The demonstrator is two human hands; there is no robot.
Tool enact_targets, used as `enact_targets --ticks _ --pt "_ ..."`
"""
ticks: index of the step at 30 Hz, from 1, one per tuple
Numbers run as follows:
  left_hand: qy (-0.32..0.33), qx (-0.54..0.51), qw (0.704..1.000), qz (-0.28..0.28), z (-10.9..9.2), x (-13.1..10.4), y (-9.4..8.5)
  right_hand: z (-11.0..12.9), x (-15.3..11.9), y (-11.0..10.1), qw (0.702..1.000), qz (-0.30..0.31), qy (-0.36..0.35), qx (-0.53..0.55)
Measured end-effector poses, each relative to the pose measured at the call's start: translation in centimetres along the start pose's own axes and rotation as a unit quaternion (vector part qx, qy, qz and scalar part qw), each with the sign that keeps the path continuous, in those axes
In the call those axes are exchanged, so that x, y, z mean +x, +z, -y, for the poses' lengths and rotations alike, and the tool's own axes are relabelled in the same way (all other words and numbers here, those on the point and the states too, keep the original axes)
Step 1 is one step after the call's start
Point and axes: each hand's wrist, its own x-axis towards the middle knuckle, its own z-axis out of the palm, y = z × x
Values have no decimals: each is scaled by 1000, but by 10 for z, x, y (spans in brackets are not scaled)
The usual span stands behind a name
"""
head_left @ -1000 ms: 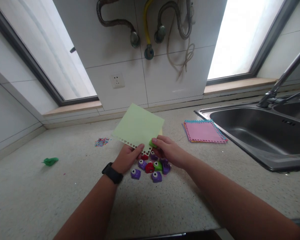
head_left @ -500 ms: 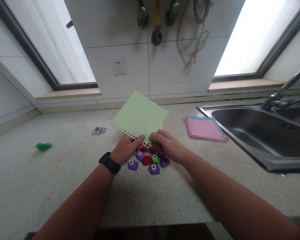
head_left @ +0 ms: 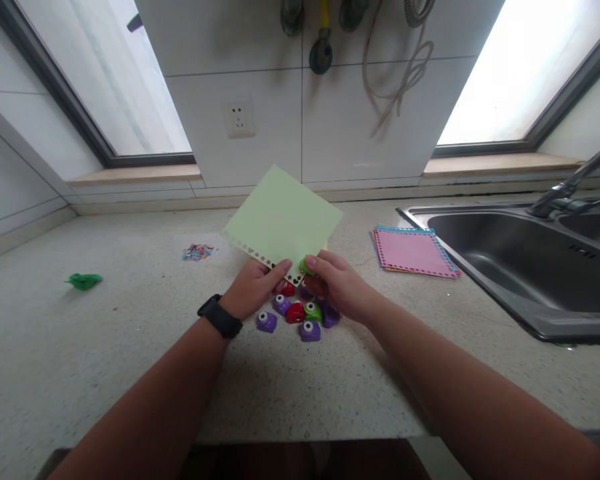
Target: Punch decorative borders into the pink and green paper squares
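Note:
A pale green sheet of paper [head_left: 285, 217] is raised above the counter, with small shapes punched along its lower-left edge. My left hand [head_left: 255, 288] pinches that edge near the bottom corner, thumb on top. In my right hand [head_left: 345, 283] is a green craft punch [head_left: 307, 265], set at the sheet's lower-right edge by the corner. Whether its jaw encloses the paper is hidden. Below my hands lie several more punches, among them a purple punch [head_left: 267, 321], another purple punch [head_left: 311, 331], a red punch [head_left: 295, 313] and a green punch [head_left: 313, 311].
A stack of punched coloured paper [head_left: 415, 252] lies at the right, beside the steel sink [head_left: 510, 327] with its faucet [head_left: 555, 197]. On the left are a heap of coloured paper bits [head_left: 197, 252] and a green crumpled item [head_left: 85, 281]. A wall socket [head_left: 239, 120] is behind.
The view has tilted slightly downward, so the wall fixtures sit higher in it. Both hands keep their grip on the paper and the punch, with little movement.

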Motion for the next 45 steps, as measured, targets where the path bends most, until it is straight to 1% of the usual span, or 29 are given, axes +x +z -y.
enact_targets --ticks 8,18,28,32,39,45 --pt "6 14 1000 3 2 1 -2 1 0 1 1000 7 3 27" --pt "14 27 1000 -2 1 1 -1 0 1 3 1000 4 5 0" --pt "19 22 1000 4 0 1 0 -2 2 1 999 12 -2 35" --pt "18 23 1000 7 1 1 0 -2 2 1 1000 11 -6 27" --pt "21 28 999 17 4 2 -1 0 1 3 1000 -9 -7 15" --pt "14 8 1000 7 3 1 1 2 0 4 1000 -5 -18 4"
